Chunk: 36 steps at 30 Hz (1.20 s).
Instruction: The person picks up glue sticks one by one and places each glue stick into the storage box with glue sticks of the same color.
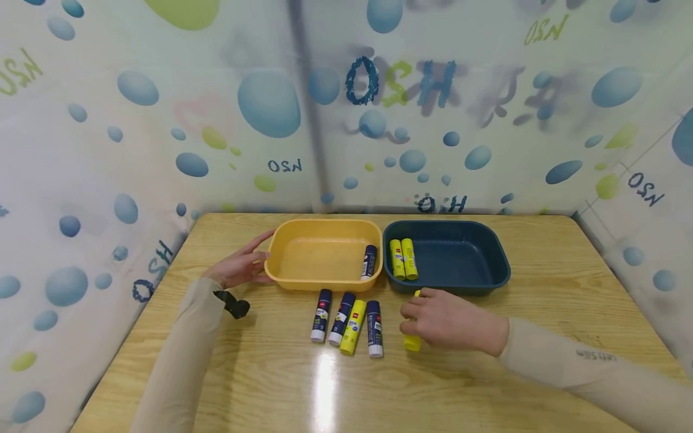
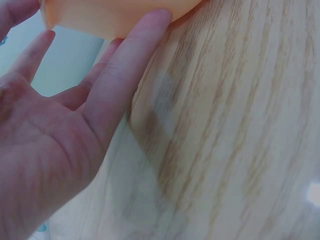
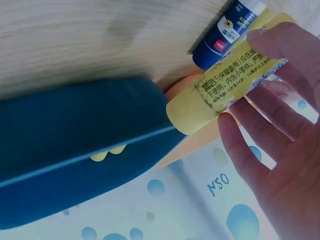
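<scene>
My right hand (image 1: 452,320) pinches a yellow glue stick (image 3: 220,82) between thumb and fingers, in front of the dark blue basin (image 1: 500,282). Two yellow glue sticks (image 1: 403,260) lie inside that basin, at its left end. At the left end of the yellow basin (image 1: 319,285), my left hand (image 1: 238,269) rests with extended fingers (image 2: 127,65) against its outer wall. One navy glue stick (image 1: 369,261) is in the yellow basin at its right end. On the table before it lie navy glue sticks (image 1: 321,316) and one yellow glue stick (image 1: 353,326) among them.
Both basins stand side by side near the back of the wooden table (image 1: 260,385). Behind and beside it hangs a pale sheet (image 1: 216,90) printed with blue and green drops. A black strap (image 1: 233,304) hangs off the left wrist.
</scene>
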Each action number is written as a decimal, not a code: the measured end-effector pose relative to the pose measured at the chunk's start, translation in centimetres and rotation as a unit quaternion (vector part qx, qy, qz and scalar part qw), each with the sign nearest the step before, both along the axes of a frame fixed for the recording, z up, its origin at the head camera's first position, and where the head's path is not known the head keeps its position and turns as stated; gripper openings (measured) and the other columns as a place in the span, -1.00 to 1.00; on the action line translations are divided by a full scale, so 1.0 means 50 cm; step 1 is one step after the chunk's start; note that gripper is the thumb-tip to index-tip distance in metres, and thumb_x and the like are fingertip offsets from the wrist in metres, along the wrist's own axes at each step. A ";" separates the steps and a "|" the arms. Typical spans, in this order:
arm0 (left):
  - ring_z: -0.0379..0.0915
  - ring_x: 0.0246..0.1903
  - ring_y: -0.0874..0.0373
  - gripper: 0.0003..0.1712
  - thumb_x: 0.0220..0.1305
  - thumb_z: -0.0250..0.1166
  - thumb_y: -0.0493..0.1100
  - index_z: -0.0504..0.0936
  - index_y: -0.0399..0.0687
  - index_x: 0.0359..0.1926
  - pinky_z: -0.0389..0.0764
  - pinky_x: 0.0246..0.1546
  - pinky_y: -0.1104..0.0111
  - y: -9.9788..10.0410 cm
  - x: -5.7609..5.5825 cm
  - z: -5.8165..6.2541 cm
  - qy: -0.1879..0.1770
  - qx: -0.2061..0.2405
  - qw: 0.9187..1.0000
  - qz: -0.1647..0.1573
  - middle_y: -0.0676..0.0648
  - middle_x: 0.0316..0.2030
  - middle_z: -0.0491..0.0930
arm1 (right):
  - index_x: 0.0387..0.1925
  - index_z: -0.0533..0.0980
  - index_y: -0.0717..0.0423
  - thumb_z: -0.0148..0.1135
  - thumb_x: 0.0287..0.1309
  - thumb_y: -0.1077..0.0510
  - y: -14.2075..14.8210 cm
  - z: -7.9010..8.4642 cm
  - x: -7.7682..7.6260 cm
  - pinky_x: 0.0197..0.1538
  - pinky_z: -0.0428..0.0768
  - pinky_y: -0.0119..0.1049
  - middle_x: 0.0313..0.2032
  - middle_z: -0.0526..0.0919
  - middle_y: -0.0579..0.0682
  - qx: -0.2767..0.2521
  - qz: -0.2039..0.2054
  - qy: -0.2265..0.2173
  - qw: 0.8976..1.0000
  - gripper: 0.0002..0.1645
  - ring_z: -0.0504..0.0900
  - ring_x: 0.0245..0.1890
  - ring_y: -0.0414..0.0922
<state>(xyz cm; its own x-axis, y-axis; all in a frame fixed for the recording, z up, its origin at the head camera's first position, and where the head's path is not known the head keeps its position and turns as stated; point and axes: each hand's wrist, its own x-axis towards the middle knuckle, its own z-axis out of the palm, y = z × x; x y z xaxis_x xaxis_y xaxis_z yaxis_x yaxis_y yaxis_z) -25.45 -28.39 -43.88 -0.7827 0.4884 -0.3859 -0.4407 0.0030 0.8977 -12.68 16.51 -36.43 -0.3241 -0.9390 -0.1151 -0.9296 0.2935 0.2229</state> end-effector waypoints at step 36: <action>0.14 0.30 -0.18 -0.23 0.50 -0.05 -0.25 -0.14 0.43 0.52 0.40 0.12 -0.10 0.002 0.003 0.005 0.003 -0.008 1.000 -0.003 -0.13 0.49 -0.22 | -0.15 0.66 0.01 0.44 0.02 0.22 0.044 0.050 -0.123 -0.16 0.54 -0.20 -0.17 0.64 0.02 -0.003 -0.073 0.026 0.997 -0.71 0.56 -0.21 -0.04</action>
<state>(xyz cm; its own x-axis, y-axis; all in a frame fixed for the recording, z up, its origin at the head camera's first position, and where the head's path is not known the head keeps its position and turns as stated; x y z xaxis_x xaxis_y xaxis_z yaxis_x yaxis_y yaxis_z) -25.29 -28.29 -43.63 -0.7826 0.4863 -0.3886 -0.4351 0.0191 0.9002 -18.83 18.72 -33.93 -0.4625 -0.8822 -0.0880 -0.8640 0.4263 0.2678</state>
